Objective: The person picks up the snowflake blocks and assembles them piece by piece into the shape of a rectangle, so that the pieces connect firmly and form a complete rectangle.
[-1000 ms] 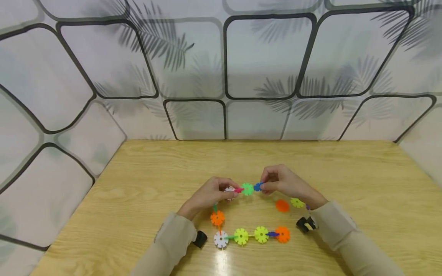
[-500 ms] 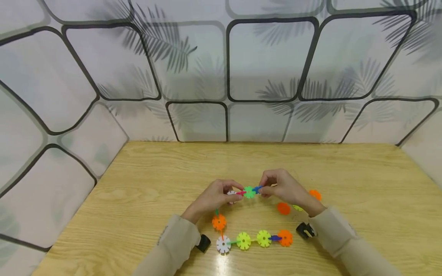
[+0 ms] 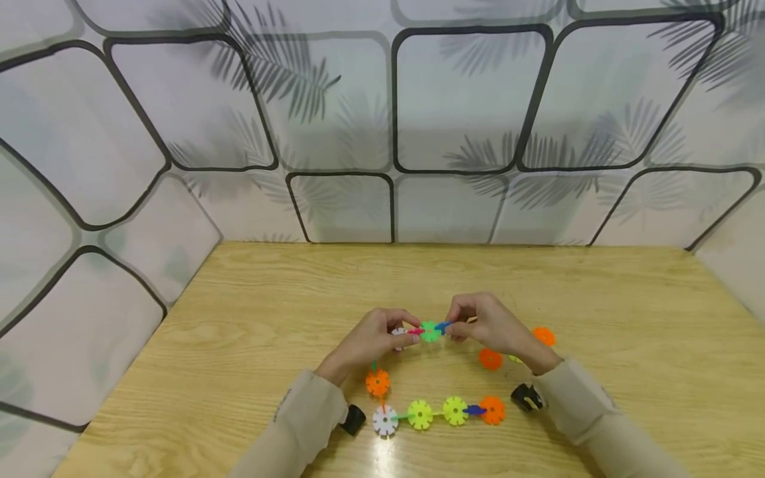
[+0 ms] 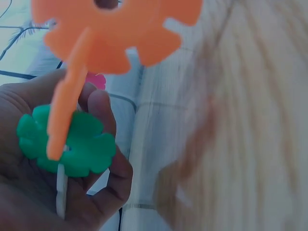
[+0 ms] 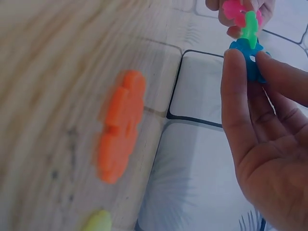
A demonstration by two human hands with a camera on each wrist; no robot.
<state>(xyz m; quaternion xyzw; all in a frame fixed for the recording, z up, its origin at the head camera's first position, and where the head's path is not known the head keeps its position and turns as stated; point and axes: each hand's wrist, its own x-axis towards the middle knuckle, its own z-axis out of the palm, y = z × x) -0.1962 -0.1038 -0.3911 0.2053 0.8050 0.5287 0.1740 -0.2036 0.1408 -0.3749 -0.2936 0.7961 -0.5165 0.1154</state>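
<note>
My left hand [image 3: 373, 337] pinches a pink snowflake disc [image 3: 414, 330], with a white disc [image 3: 397, 331] partly hidden behind the fingers. A light green disc [image 3: 430, 331] extends from the pink one. Thumb and index finger of my right hand [image 3: 489, 324] pinch a blue disc [image 5: 251, 60], whose edge meets the green disc. From the left hand the chain runs down through a dark green disc [image 4: 89, 144] and an orange disc [image 3: 378, 383] to a white corner disc [image 3: 385, 421]. Along the front follow two yellow discs [image 3: 420, 415], a dark blue one [image 3: 475, 410] and another orange disc [image 3: 493, 410].
Loose orange discs [image 3: 491, 359] lie near the right forearm, beside a yellow disc [image 5: 99, 221] mostly hidden by that arm. Black wrist-worn devices [image 3: 527, 397] show at both sleeves. A patterned backdrop [image 3: 454, 206] stands along the wooden table's [image 3: 287, 285] far edge.
The blue disc has turned from face-on to nearly edge-on and come left against the green disc, carried by my right hand. My left hand keeps its grip, almost still.
</note>
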